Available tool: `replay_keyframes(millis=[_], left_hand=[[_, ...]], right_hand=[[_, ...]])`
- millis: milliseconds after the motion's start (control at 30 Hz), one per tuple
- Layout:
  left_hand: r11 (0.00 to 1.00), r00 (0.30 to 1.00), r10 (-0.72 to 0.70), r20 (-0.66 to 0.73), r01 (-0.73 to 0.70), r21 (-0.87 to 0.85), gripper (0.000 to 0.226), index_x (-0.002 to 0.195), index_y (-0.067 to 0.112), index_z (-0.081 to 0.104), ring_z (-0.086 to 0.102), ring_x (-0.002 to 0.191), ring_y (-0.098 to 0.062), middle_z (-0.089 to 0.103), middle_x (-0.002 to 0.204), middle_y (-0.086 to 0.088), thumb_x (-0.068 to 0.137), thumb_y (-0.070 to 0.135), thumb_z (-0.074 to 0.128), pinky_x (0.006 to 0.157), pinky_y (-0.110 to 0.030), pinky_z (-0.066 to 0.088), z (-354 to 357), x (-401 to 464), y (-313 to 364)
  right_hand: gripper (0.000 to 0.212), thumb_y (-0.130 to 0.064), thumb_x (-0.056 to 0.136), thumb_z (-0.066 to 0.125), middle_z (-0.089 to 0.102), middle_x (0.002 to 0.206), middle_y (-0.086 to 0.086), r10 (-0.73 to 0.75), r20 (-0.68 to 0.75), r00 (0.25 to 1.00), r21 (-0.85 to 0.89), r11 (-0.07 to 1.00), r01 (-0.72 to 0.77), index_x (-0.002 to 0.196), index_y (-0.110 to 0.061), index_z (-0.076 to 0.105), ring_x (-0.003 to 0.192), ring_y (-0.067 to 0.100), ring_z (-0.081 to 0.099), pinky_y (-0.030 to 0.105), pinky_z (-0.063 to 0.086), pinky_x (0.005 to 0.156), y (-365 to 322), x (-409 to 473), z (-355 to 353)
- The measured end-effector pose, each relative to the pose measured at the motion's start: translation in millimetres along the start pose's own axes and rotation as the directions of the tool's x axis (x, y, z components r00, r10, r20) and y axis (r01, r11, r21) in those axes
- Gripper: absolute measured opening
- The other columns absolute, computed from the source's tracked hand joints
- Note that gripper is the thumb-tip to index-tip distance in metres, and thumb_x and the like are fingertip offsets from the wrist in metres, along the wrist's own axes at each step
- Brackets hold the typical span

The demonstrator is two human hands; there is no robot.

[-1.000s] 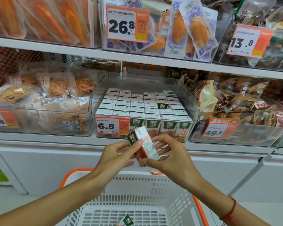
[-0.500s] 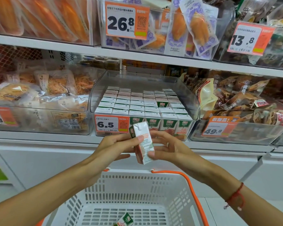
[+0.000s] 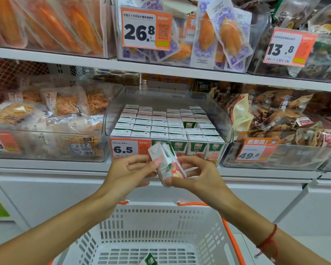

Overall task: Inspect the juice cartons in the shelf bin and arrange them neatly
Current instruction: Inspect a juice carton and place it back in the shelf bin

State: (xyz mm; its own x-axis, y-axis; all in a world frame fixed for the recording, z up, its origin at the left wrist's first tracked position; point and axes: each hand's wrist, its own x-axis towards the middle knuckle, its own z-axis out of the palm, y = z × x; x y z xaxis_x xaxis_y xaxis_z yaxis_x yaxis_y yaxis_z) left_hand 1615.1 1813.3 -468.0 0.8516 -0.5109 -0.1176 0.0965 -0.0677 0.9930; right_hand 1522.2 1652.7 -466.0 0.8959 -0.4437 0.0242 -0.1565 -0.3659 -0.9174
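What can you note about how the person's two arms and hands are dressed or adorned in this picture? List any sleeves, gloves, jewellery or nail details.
Both forearms are bare: no sleeves and no gloves show. The right wrist wears a thin red braided cord bracelet with a loose end hanging from it. The left hand has a long, pale pink nail on its thumb. The right hand shows no rings. No watch appears on either wrist.

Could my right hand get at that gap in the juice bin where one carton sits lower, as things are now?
Probably not yet: the right hand shares the juice carton with the left hand. The bin is open-topped.
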Motion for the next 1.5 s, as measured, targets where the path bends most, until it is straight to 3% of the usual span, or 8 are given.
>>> replay_keyframes(millis=[100,233,533,667,833,1000,1167,1500], left_hand=[[0.996,0.994,-0.079,0.071,0.082,-0.036,0.031,0.109,0.018,0.071,0.073,0.089,-0.007,0.077,0.095,0.004,0.081,0.031,0.074,0.075,-0.022,0.06,10,-6,-4],[0.99,0.991,-0.13,0.033,0.132,-0.049,0.031,0.11,0.019,0.071,0.071,0.095,-0.007,0.077,0.099,0.002,0.083,0.035,0.072,0.082,-0.026,0.058,13,-9,-6],[0.994,0.992,-0.106,0.065,0.108,-0.029,0.033,0.111,0.019,0.071,0.072,0.093,-0.008,0.077,0.096,0.005,0.082,0.034,0.072,0.083,-0.024,0.057,4,3,-5],[0.981,0.985,-0.141,0.103,0.153,-0.122,0.031,0.118,0.017,0.069,0.072,0.097,-0.012,0.076,0.104,0.0,0.088,0.026,0.068,0.084,-0.023,0.057,6,2,-9],[0.97,0.976,-0.195,0.094,0.206,-0.126,0.025,0.111,0.022,0.071,0.071,0.098,-0.012,0.076,0.102,0.001,0.088,0.032,0.068,0.085,-0.029,0.058,12,-2,-11],[0.997,0.993,-0.072,0.096,0.068,0.038,0.034,0.107,0.028,0.071,0.071,0.086,0.0,0.077,0.09,0.008,0.076,0.04,0.076,0.078,-0.021,0.053,9,-2,-5],[0.983,0.988,0.101,0.115,-0.117,0.143,0.045,0.1,0.038,0.071,0.07,0.091,0.002,0.075,0.095,0.017,0.056,0.044,0.08,0.084,-0.021,0.055,-6,4,5],[0.759,0.841,0.521,0.149,-0.536,0.37,0.068,0.129,0.033,0.06,0.06,0.114,-0.003,0.065,0.118,0.021,0.067,0.024,0.087,0.099,-0.026,0.048,-6,0,-6]], right_hand=[[0.06,-0.036,0.059,0.088,0.061,0.094,-0.018,-0.158,-0.14,0.977,-0.294,0.949,0.111,0.11,-0.03,0.057,0.081,0.001,0.061,0.025,0.056,0.07,7,-5,10],[0.061,-0.04,0.063,0.087,0.05,0.1,-0.02,-0.288,-0.066,0.955,-0.39,0.889,0.241,0.108,-0.036,0.047,0.089,0.003,0.054,0.027,0.053,0.073,13,-10,17],[0.029,-0.026,0.092,0.064,0.072,0.114,0.001,0.11,0.359,0.927,0.161,0.971,-0.177,0.12,-0.019,0.067,0.107,0.013,0.067,0.028,0.052,0.097,3,6,-17],[0.024,-0.028,0.08,0.077,0.076,0.093,0.001,0.099,0.168,0.981,0.174,0.976,-0.128,0.103,-0.024,0.074,0.087,0.009,0.071,0.022,0.057,0.082,4,6,-9],[0.043,-0.035,0.067,0.088,0.068,0.084,-0.014,-0.119,-0.085,0.989,-0.239,0.966,0.096,0.104,-0.03,0.067,0.072,0.001,0.063,0.019,0.053,0.061,10,0,5],[0.047,-0.043,0.064,0.087,0.062,0.088,-0.015,-0.23,-0.022,0.973,-0.281,0.936,0.215,0.1,-0.036,0.057,0.075,0.002,0.059,0.022,0.053,0.064,10,-7,8],[0.018,-0.03,0.084,0.07,0.073,0.098,-0.005,-0.137,0.155,0.978,0.119,0.986,0.119,0.101,-0.025,0.07,0.088,0.009,0.07,0.025,0.057,0.083,-3,-1,-9],[0.03,-0.031,0.078,0.069,0.073,0.107,-0.008,-0.213,0.093,0.973,0.293,0.939,0.177,0.108,-0.025,0.07,0.103,0.009,0.068,0.026,0.056,0.088,-8,-8,-12]])
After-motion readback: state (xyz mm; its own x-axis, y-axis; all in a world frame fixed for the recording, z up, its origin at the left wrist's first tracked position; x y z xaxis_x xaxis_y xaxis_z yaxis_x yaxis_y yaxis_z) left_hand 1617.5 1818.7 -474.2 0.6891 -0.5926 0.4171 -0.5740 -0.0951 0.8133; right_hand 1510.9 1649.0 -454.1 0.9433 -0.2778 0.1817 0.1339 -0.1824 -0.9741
